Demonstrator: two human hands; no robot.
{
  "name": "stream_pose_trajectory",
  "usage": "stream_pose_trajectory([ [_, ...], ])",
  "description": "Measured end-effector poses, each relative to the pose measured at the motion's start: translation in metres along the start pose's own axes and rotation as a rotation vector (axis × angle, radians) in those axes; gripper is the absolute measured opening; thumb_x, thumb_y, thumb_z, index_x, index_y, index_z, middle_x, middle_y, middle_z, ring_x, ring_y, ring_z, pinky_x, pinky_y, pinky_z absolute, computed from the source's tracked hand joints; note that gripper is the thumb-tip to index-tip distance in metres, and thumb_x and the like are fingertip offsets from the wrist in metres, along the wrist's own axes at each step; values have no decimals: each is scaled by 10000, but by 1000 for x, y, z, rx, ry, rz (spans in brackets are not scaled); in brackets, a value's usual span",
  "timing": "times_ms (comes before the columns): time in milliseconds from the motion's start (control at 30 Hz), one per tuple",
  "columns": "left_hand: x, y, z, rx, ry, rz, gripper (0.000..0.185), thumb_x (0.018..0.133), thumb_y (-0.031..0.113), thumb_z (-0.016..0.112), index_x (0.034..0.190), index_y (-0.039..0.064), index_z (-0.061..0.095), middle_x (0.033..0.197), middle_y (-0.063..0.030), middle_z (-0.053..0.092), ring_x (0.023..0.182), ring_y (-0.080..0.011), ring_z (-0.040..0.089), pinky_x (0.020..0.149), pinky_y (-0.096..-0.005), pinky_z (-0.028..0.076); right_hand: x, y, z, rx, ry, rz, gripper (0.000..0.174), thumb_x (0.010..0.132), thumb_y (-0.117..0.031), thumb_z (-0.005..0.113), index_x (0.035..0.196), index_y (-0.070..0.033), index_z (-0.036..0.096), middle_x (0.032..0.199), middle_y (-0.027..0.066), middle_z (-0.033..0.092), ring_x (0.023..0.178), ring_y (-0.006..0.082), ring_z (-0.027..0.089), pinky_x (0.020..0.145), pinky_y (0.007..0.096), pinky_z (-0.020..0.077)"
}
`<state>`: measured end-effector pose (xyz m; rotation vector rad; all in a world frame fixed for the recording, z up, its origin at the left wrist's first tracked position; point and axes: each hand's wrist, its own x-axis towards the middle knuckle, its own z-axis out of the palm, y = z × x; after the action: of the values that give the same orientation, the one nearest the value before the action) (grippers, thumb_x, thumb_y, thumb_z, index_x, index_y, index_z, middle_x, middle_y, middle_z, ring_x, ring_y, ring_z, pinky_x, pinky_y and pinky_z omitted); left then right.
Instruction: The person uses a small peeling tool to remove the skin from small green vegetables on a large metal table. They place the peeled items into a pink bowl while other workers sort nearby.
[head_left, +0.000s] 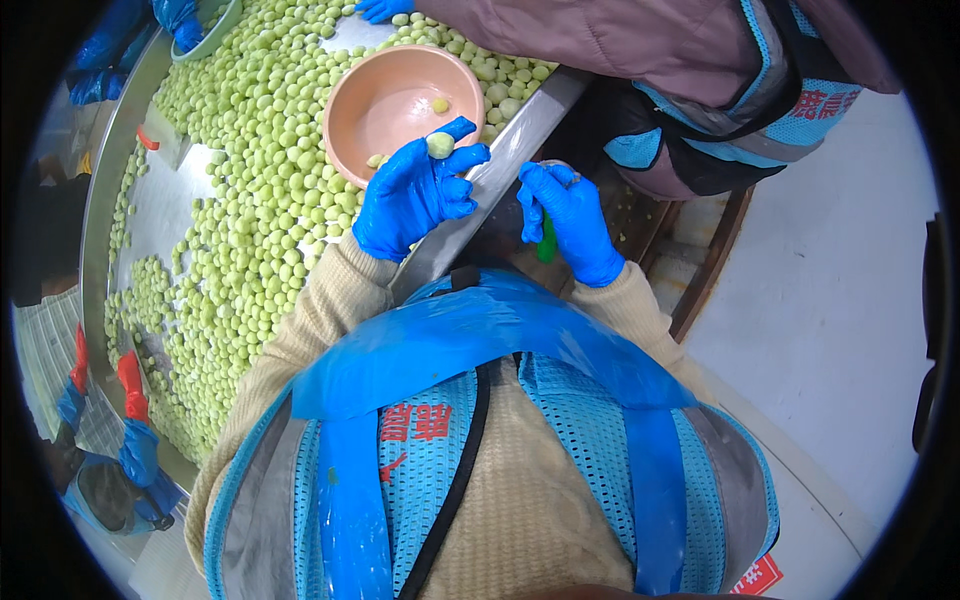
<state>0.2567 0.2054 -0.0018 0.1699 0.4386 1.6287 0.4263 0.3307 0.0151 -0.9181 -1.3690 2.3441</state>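
Observation:
My left hand (420, 187), in a blue glove, holds one round pale green fruit (440, 145) between its fingers, over the near rim of a pink plastic basin (375, 131). A few pieces of fruit (440, 106) lie inside the basin. To the right, past the table's metal edge, my right hand (574, 217), also gloved in blue, is closed around a small tool with a green handle (547, 240). Its working end is mostly hidden by the fingers. The two hands are apart.
A metal-rimmed table (517, 142) carries a thick spread of green fruit (262, 202). A co-worker's sleeve (600, 30) crosses at the top, with a gloved hand (384, 9) on the table. A light green basin (217, 34) and red-gloved hands (133, 386) are at the far side.

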Motion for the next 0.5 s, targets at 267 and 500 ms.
stream_pose_trajectory([
  [267,-1,-5,-26,-366,-57,-39,540,970,495,376,1308,83,460,1069,-77,633,830,-199,653,701,-391,550,1,-1,7,-83,1,11,254,908,-246,606,764,-43,550,582,32,522,431,118,504,421,245,412],
  [500,-3,-6,-28,-364,104,-24,491,947,499,449,1231,103,509,774,7,553,618,-118,497,604,-301,478,1,-2,10,-83,-19,63,207,882,-219,647,823,-32,579,643,38,552,478,80,501,430,213,405],
])
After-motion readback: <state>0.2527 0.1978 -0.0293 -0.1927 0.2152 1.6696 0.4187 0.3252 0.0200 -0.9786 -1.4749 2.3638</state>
